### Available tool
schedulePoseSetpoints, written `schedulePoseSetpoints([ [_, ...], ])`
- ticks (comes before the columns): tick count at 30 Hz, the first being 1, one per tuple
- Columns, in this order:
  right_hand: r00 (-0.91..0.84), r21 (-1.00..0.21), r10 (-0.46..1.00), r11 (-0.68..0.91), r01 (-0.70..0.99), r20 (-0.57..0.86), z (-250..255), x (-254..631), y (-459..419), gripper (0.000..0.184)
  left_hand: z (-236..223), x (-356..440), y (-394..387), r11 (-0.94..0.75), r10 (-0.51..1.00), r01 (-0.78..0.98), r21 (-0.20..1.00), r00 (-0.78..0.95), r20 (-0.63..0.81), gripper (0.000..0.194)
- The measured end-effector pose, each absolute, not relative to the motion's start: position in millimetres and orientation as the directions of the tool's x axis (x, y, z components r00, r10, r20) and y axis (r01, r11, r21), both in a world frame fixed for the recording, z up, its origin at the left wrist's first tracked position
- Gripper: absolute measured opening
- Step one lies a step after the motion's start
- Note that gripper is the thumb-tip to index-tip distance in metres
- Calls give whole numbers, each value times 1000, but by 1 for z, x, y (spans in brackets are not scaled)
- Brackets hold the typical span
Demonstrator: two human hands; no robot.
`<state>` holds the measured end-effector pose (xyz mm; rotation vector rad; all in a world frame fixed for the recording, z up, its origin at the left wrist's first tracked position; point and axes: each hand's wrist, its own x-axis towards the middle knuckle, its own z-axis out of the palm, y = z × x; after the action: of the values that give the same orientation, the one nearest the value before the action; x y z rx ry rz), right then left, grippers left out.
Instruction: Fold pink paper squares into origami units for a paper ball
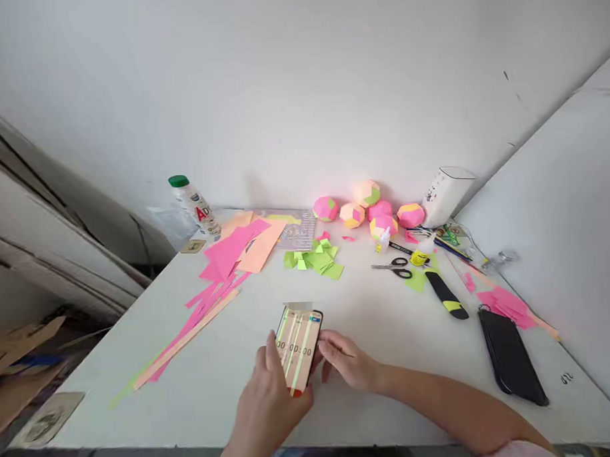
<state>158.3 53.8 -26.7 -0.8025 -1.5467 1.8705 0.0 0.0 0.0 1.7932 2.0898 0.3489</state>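
Observation:
A smartphone (pixel 300 345) with a lit screen showing a row of zeros is held above the near middle of the table. My left hand (pixel 271 396) grips it from the left and below, thumb near the lower edge. My right hand (pixel 348 361) closes on the phone's right edge, its thumb and fingers bent around that side. Beyond the phone lies a pile of green paper pieces (pixel 319 260). Scissors (pixel 396 268) with black handles lie to the right of that pile.
Pink paper sheets (pixel 230 254) and long paper strips (pixel 189 339) spread on the left, near a white bottle (pixel 197 209). Several folded paper balls (pixel 352 215) sit along the wall. A utility knife (pixel 446 295), black pouch (pixel 512 354) and white paper holder (pixel 446 197) are at right.

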Motion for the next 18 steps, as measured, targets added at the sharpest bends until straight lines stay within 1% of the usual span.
schedulePoseSetpoints([
  [2, -674, -977, 725, -214, -24, -142, -30, 160, 56, 50, -3, -21, -3, 211, 976, 894, 396, -171, -132, 79],
  [4, -694, -970, 695, -241, 20, -187, -32, 162, 59, 48, -5, -47, -3, 306, 952, 885, 352, -275, -136, 76],
  [8, -739, -966, 627, -224, 130, -245, -30, 169, 65, 40, -6, -118, 7, 447, 894, 864, 231, -423, -148, 77],
  [9, -751, -965, 610, -212, 154, -254, -29, 171, 66, 39, -6, -137, 12, 487, 872, 847, 214, -457, -173, 74],
  [11, -769, -961, 577, -192, 200, -276, -26, 176, 69, 37, -7, -172, 21, 557, 821, 809, 188, -503, -269, 62],
  [15, -779, -944, 535, -135, 303, -326, -14, 187, 74, 35, -12, -221, 37, 609, 768, 789, 88, -557, -317, 53],
  [18, -776, -922, 517, -78, 379, -362, -1, 196, 77, 33, -18, -244, 45, 590, 776, 804, 72, -539, -329, 56],
])
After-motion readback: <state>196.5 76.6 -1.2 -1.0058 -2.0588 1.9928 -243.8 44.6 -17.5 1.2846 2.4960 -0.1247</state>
